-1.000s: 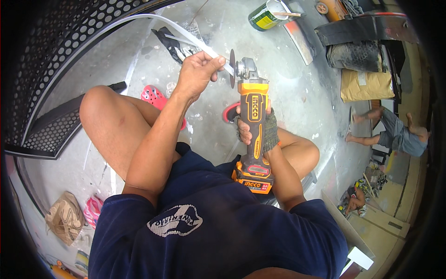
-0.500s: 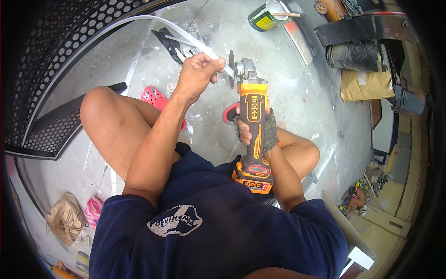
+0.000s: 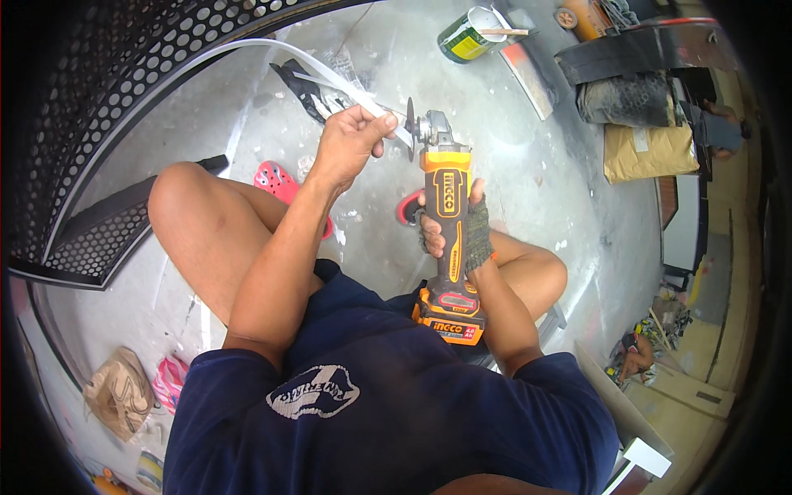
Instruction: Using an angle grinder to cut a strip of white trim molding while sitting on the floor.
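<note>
My left hand (image 3: 351, 147) pinches a thin white strip (image 3: 318, 66) near its end, between thumb and fingers. From there the strip arches back to the far left, along the black perforated metal panel (image 3: 157, 62). My right hand (image 3: 477, 235), in a dark fingerless glove, wraps around the body of a yellow-and-black cordless angle grinder (image 3: 448, 210). The grinder points away from me, its thin cutting disc (image 3: 411, 124) standing edge-on. The strip's end lies right at the disc; I cannot tell whether they touch.
Pink clogs (image 3: 276, 180) are on my feet. Beyond the grinder stands a green-and-yellow paint can (image 3: 469, 37) with a stick across it. Brown packages (image 3: 650, 153) are stacked at right, near a co-worker (image 3: 722, 130). A brown paper bag (image 3: 120, 392) lies at lower left.
My left hand and the strip have shifted slightly down in the picture; the strip's end still meets the disc area. The grinder is nearly where it was. At far right, the co-worker has moved up.
</note>
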A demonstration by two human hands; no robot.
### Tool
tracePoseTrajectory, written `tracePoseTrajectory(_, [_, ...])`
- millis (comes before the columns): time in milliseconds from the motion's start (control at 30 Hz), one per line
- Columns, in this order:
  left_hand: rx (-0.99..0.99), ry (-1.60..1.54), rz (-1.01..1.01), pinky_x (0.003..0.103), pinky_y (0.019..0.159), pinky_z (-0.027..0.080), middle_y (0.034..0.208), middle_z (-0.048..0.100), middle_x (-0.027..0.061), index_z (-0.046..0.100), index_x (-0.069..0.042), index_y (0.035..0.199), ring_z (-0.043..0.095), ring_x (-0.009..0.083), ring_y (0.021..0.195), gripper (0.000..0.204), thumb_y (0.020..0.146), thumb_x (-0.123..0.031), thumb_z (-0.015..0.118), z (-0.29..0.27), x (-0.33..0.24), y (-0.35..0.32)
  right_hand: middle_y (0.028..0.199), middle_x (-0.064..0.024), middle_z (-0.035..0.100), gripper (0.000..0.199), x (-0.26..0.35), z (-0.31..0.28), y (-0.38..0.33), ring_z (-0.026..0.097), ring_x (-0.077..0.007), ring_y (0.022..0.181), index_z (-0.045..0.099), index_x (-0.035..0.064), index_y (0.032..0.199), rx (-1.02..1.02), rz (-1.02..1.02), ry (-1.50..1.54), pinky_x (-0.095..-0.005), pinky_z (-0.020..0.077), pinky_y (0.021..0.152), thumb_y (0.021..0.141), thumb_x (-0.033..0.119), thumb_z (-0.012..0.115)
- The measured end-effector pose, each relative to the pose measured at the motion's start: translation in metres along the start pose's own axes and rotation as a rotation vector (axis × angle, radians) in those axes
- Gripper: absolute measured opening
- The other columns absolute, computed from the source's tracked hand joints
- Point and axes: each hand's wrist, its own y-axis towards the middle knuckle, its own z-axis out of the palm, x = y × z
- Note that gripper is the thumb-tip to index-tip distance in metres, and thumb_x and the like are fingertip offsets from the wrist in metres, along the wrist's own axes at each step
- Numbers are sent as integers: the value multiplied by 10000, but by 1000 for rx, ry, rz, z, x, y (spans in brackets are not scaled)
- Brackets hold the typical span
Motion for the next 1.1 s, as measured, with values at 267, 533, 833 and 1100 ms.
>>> tracePoseTrajectory(267, [24, -32, 2, 202, 539, 407, 747, 652, 37, 617, -51, 823, 506, 65, 556, 206, 870, -216, 732, 9, -14, -14, 816, -176, 576, 925, 3, 22, -21, 618, -277, 608, 461, -23, 1273, -201, -131, -145, -403, 516, 527, 816, 781, 458])
tracePoseTrajectory(533, [67, -174, -94, 241, 562, 471, 773, 640, 45, 601, -50, 852, 545, 97, 580, 161, 925, -181, 660, 28, -22, -15, 860, -155, 598, 657, 42, 82, -42, 622, -251, 649, 510, -6, 1197, -593, -457, -372, -391, 533, 550, 871, 564, 539])
tracePoseTrajectory(833, [35, -297, -237, 250, 636, 518, 818, 636, 13, 584, -96, 993, 604, 102, 661, 115, 950, -195, 622, 78, -2, 21, 969, -195, 641, 679, 228, 13, -33, 651, -316, 876, 482, 52, 1214, -1320, -197, -1811, -414, 515, 755, 736, 483, 699])
tracePoseTrajectory(1100, [-26, -375, -300, 315, 695, 567, 849, 663, 17, 611, -95, 1040, 671, 145, 747, 101, 954, -147, 599, 109, 35, 107, 1164, -245, 595, 674, 356, -192, -73, 604, -399, 1085, 454, 114, 1300, -1730, 6, -1919, -465, 485, 918, 727, 319, 746])
